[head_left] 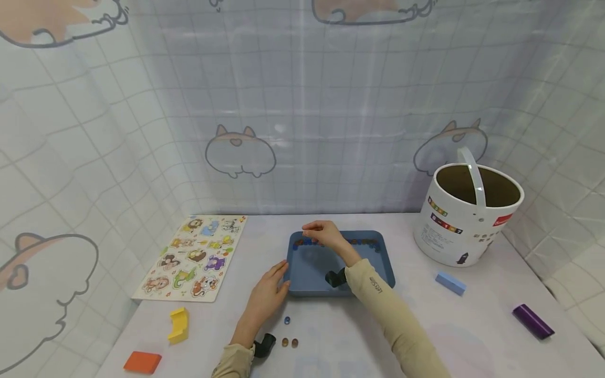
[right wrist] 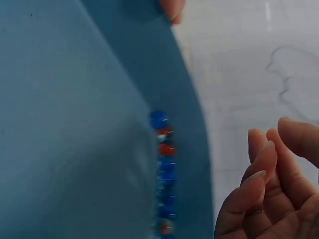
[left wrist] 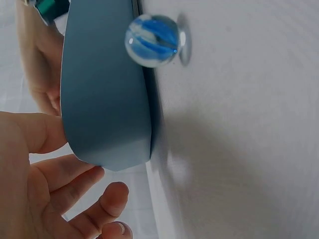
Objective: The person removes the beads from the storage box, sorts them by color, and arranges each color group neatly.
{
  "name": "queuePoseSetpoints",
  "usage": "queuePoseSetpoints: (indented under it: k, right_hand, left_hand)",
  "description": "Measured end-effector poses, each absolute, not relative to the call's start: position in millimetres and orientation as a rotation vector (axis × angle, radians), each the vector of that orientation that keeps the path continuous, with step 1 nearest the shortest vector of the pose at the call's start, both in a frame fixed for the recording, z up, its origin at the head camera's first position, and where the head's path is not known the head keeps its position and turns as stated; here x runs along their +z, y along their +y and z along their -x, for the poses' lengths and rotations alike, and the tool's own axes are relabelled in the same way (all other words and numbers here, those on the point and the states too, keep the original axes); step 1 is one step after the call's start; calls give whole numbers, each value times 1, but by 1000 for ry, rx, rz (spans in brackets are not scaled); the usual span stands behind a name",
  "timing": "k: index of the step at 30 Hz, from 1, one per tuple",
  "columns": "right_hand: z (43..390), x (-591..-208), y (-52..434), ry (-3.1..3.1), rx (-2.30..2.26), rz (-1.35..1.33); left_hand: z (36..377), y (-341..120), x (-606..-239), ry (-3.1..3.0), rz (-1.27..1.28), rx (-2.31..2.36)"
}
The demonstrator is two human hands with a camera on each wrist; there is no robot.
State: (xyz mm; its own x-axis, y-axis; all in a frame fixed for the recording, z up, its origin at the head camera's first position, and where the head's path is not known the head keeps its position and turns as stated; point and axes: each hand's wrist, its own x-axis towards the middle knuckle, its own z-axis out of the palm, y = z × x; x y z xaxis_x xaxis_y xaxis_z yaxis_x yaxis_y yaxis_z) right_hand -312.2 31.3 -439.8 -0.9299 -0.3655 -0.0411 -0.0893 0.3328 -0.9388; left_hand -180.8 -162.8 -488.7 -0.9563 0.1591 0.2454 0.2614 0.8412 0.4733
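Note:
A blue tray [head_left: 312, 273] lies on the table, with a row of blue and orange-red marbles [right wrist: 168, 177] along its far wall. My left hand [head_left: 268, 294] touches the tray's near left corner, its thumb at the rim and its other fingers loosely bent beside the wall in the left wrist view. Over the far left part of the tray is my right hand [head_left: 326, 233], thumb and fingertips drawn close together, with nothing visible between them in the right wrist view [right wrist: 271, 184]. A clear marble with blue swirls [left wrist: 152, 41] sits before the tray.
Two brownish marbles [head_left: 290, 343] lie near the left wrist. An animal picture board [head_left: 194, 257] is at left, above yellow [head_left: 178, 325] and orange [head_left: 142, 362] blocks. To the right stand a white bucket [head_left: 465, 220], a light blue block [head_left: 450, 283] and a purple block [head_left: 533, 321].

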Motion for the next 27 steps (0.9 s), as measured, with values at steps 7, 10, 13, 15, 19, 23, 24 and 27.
queuePoseSetpoints:
  k: [7, 10, 13, 15, 19, 23, 24, 27]
  right_hand:
    - [324, -465, 15, 2385, -1634, 287]
    - [325, -472, 10, 2395, -1634, 272]
    - [324, -477, 5, 2416, -1613, 255]
    - [323, -479, 1, 2440, -1587, 248]
    - [321, -480, -6, 2488, -1543, 239]
    - [321, -480, -11, 2548, -1494, 235]
    - [321, -480, -12, 2572, -1469, 242]
    - [321, -480, -14, 2656, -1349, 295]
  left_hand:
    - [180, -163, -489, -2827, 320, -770]
    - [180, -162, -489, -2823, 324, -771]
    - [180, -162, -489, -2814, 335, -781]
    - [180, -163, -488, -2815, 336, -793]
    - [180, -164, -488, -2821, 337, -801]
    - [181, -164, -489, -2829, 326, -811]
    - [181, -164, -489, -2828, 328, -808]
    - [181, -163, -490, -2833, 324, -812]
